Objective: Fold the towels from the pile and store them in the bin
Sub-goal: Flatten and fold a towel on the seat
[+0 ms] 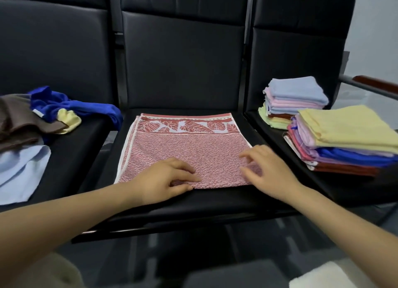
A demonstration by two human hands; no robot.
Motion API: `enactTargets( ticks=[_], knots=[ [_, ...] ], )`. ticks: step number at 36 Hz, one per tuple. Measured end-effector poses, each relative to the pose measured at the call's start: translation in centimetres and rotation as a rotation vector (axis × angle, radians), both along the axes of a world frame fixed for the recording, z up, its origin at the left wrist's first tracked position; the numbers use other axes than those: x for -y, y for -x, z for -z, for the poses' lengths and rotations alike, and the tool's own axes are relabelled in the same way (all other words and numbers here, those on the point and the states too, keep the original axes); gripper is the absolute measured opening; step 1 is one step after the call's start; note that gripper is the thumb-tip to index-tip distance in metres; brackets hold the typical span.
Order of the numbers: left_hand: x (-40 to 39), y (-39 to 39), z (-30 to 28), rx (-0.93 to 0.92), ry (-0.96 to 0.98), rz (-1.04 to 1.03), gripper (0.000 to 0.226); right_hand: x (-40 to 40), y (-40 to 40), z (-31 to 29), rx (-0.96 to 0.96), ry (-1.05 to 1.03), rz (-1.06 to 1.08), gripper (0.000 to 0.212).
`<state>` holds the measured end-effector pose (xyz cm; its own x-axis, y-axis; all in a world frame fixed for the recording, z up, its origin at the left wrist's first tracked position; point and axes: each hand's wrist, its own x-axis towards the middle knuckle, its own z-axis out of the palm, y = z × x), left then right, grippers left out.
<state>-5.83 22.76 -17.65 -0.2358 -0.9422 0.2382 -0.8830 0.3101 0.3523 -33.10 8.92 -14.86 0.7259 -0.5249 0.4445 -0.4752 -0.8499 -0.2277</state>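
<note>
L hand pinching near hem of pink patterned towel; R hand fingers spread, hovering. Grip both corners evenly, fold w/ edges aligned.

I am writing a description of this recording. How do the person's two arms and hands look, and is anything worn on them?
Both forearms are bare up to the picture's edge: no sleeves show. The left hand and the right hand wear no gloves, and no rings, watch or bracelet can be seen. The right hand is slightly blurred, so small details there cannot be told.
</note>
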Motion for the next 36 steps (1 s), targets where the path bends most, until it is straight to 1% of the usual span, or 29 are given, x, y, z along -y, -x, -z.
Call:
enactTargets(
  ticks=[2, 4, 8, 9, 11, 12, 13, 14, 15, 16, 18, 20, 22, 23, 25, 27, 30, 31, 33, 36],
  knots=[
    [0.1, 0.4, -0.2, -0.007, 0.020, 0.000, 0.046, -0.8, -0.7, 0.8, -0.106, -0.052, -0.195, 0.036],
    [0.3, 0.6, -0.6, -0.005, 0.004, -0.019, 0.047, -1.0, -1.6, 1.7, -0.188, -0.085, -0.253, 0.035],
    [0.6, 0.8, -1.0, 0.006, -0.012, -0.082, 0.049, -0.8, -3.4, 1.5, -0.124, -0.093, -0.229, 0.031],
    [0.8, 0.9, -1.0, 0.035, -0.017, -0.094, 0.053, -0.6, -3.8, 1.3, -0.113, -0.098, -0.208, 0.025],
    [0.9, 1.2, -1.4, 0.147, -0.029, -0.123, 0.059, -0.3, -4.6, 0.8, -0.098, -0.180, -0.150, 0.006],
    [1.2, 1.4, -1.6, 0.216, -0.016, -0.136, 0.054, -0.1, -4.9, 0.6, -0.089, -0.224, -0.128, 0.009],
    [1.5, 1.4, -1.7, 0.267, 0.015, -0.150, 0.040, 0.1, -5.2, 0.4, -0.088, -0.260, -0.119, 0.010],
    [1.9, 1.4, -1.9, 0.289, 0.049, -0.167, 0.025, 0.4, -5.3, 0.3, -0.090, -0.302, -0.118, 0.009],
    [2.2, 1.2, -2.1, 0.296, 0.070, -0.194, 0.018, 0.7, -5.4, 0.1, -0.103, -0.347, -0.128, 0.009],
    [2.5, 0.9, -2.5, 0.310, 0.075, -0.221, 0.020, 0.9, -5.4, -0.1, -0.141, -0.370, -0.137, 0.015],
    [3.0, 0.0, -3.1, 0.349, 0.061, -0.263, 0.025, 1.5, -5.2, -0.3, -0.282, -0.362, -0.133, 0.025],
    [3.2, -0.9, -3.8, 0.356, 0.061, -0.272, 0.031, 2.1, -5.0, -0.5, -0.330, -0.323, -0.127, 0.023],
    [3.2, -1.9, -4.3, 0.382, 0.041, -0.252, 0.034, 3.0, -4.4, -0.8, -0.254, -0.323, -0.114, 0.035],
    [3.2, -2.4, -4.5, 0.403, 0.024, -0.246, 0.034, 3.5, -3.9, -1.1, -0.198, -0.348, -0.089, 0.034],
    [3.1, -3.1, -4.9, 0.421, -0.018, -0.245, 0.034, 4.2, -3.0, -1.9, -0.087, -0.403, -0.028, 0.020],
    [3.0, -3.8, -5.2, 0.428, -0.062, -0.261, 0.037, 4.8, -2.1, -2.7, 0.034, -0.515, 0.005, 0.005],
    [2.4, -5.1, -5.7, 0.421, -0.092, -0.299, 0.037, 5.4, -0.9, -2.7, 0.179, -0.680, 0.011, 0.017],
    [2.1, -5.6, -5.7, 0.384, -0.091, -0.315, 0.036, 5.5, -0.6, -2.6, 0.218, -0.729, 0.010, 0.017],
    [1.3, -6.4, -5.7, 0.244, -0.095, -0.345, 0.035, 5.5, -0.1, -2.1, 0.275, -0.812, 0.021, 0.015],
    [0.1, -7.0, -5.5, -0.002, -0.128, -0.359, 0.038, 4.7, 0.2, -1.9, 0.277, -0.891, 0.040, 0.015]
  ],
)
